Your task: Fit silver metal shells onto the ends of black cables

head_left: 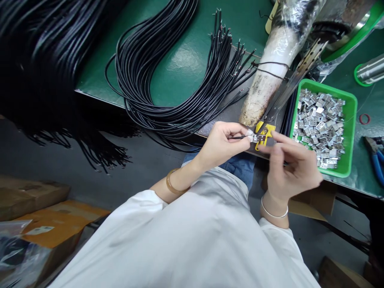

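Two hands work above one dark mat point(237, 94) on the green table point(186, 60). The left hand point(229, 140), thumb and fingers pinched together, grips one black cable point(238, 138), whose end meets one small metal bracket point(261, 138) over one yellow tool point(270, 129) near the mat's front edge. The right hand point(289, 164) is half open just beside them, fingers loosely bent, with nothing visible in its grasp; blur makes it impossible to tell whether a fingertip touches the yellow tool. Each wrist wears one bangle. One green tray point(354, 132) to the right holds silver brackets point(319, 124), too many and too overlapped to count. Two large cable bundles lie leftward: the looped bundle point(168, 114) and the hanging bundle point(51, 60), both cut off at the top edge. One red ring point(364, 119) lies beside the tray; the blue-handled pliers point(376, 158) and one steel cylinder point(373, 72) run out of view at the right. A pale label point(40, 230) on the orange-brown box point(64, 218) at lower left is too small to read.
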`<state>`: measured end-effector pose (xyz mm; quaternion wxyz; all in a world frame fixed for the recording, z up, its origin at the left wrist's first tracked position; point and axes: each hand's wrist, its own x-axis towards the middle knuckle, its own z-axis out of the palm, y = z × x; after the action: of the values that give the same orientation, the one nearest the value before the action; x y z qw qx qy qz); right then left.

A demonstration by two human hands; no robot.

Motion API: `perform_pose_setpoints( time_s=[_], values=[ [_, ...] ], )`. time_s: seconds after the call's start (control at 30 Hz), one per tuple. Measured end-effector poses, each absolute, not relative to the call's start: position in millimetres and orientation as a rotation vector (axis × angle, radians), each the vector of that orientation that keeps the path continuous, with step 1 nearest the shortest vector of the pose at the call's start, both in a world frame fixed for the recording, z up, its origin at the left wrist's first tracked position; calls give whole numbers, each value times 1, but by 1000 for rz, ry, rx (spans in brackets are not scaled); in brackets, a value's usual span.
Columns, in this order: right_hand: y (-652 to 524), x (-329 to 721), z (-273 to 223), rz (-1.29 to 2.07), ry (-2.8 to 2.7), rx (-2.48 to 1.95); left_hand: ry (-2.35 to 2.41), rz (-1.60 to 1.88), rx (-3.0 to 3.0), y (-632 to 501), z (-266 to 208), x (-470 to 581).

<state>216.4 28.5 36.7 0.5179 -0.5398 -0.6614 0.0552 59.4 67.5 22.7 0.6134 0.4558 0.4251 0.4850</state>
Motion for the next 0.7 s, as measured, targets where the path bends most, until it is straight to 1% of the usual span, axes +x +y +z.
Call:
perform_pose_setpoints(
  time_s=[0.13,0.2,0.33,0.47,0.7],
  values=[
    [30,223,39,-58,-1280,-1103,1007,1126,1090,65,22,60],
    [30,222,39,-86,-1219,-1078,1012,1125,1111,64,24,59],
    [28,218,33,18,-1430,-1216,989,1107,1098,62,25,58],
    [29,216,29,61,-1679,-1253,988,1129,1083,62,23,59],
    [35,214,34,35,-1751,-1265,1005,1183,1061,64,28,62]
  ],
)
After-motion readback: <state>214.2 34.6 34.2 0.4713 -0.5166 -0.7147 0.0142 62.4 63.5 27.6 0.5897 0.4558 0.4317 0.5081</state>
